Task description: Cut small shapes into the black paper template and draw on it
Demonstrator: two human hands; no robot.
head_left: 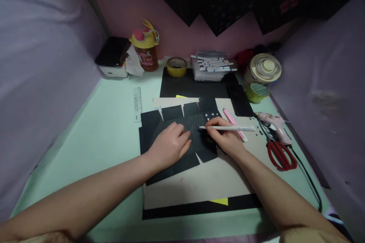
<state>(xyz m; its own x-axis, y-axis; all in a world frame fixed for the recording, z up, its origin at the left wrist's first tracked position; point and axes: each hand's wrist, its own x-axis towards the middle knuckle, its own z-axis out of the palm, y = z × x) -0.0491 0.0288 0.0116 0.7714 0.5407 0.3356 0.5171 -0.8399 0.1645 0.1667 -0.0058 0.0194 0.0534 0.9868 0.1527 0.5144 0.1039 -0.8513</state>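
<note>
A black paper [155, 140] with slits along its upper and lower edges lies on a pale sheet [199, 182]. My left hand [170, 145] rests on the paper with its fingers curled; whether anything is under them is hidden. Between the thumb and fingers of my right hand [225, 136] is a white pen [242, 128], its tip on or just over the paper. Small white stars [211, 115] show near the paper's upper right, and faint marks lie left of the pen tip. A pink pen [230, 117] lies partly behind the right hand.
A clear ruler [137, 104] lies at the left. Behind stand a bottle [146, 55], yellow tape [176, 67] and a box of pens [208, 74]. A phone [239, 100], green tape [257, 92], glue gun [276, 125] and red-handled scissors [281, 155] are at the right.
</note>
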